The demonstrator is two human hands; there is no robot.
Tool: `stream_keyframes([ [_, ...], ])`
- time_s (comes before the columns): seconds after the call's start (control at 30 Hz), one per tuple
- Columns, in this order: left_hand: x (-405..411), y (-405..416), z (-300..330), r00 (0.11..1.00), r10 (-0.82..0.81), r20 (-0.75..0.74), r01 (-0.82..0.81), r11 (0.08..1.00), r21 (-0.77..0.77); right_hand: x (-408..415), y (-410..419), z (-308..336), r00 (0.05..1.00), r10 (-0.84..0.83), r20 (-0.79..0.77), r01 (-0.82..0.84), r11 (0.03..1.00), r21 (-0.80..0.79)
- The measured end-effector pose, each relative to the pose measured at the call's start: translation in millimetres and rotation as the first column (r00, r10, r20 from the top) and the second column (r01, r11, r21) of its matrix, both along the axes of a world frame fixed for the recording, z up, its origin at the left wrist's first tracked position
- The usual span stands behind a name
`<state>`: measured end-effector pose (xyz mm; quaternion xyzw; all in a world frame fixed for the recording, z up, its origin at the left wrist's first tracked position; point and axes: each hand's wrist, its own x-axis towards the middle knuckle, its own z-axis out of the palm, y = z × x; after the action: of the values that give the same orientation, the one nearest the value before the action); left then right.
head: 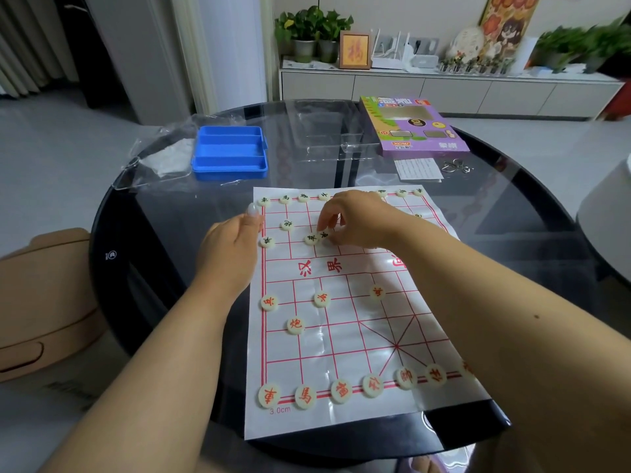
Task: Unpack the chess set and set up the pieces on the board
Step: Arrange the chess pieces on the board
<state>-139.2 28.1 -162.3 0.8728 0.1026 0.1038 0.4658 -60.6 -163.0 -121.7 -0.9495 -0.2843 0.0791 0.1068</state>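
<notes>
right hand [355, 218]: fingers curled down over a black-marked piece [323, 235], which is pinched at the tips — prob. being set on its point in the far soldier row, touching the neighbouring piece [311, 238].
left hand [235, 244]: laid on the board's far-left edge, thumb up, the other fingers tucked under — judged to be steadying the thin sheet; whether anything is held cannot be told.
board [341, 336]: paper sheet spread flat on the glass table [164, 254], near edge overhanging the table rim.
red pieces: back row [341, 390] lined along the near edge, a cannon [295, 325] and three soldiers ahead — red side looks incomplete on the right.
black pieces: far row [285, 199] partly placed.
blue tray [230, 153]: pushed aside beyond the board w/ the purple box [413, 126], out of the way — nothing seen in it.
hidden: middle of far row covered by the right hand; right side of board behind the right forearm; small characters too blurred to read.
</notes>
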Motion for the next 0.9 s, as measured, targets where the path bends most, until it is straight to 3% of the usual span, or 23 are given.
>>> stream_keyframes([
  [0.5,-4.0,-3.8,2.0,1.000,0.026,0.006,-0.026,0.999,0.038,-0.7,-37.5,-1.0,0.994,-0.108,0.022,0.102,0.977,0.189],
  [0.9,-4.2,-5.1,0.2,1.000,0.018,0.018,-0.020,0.996,0.083,5.9,-125.3,4.8,0.925,-0.373,0.069,0.360,0.921,0.149],
])
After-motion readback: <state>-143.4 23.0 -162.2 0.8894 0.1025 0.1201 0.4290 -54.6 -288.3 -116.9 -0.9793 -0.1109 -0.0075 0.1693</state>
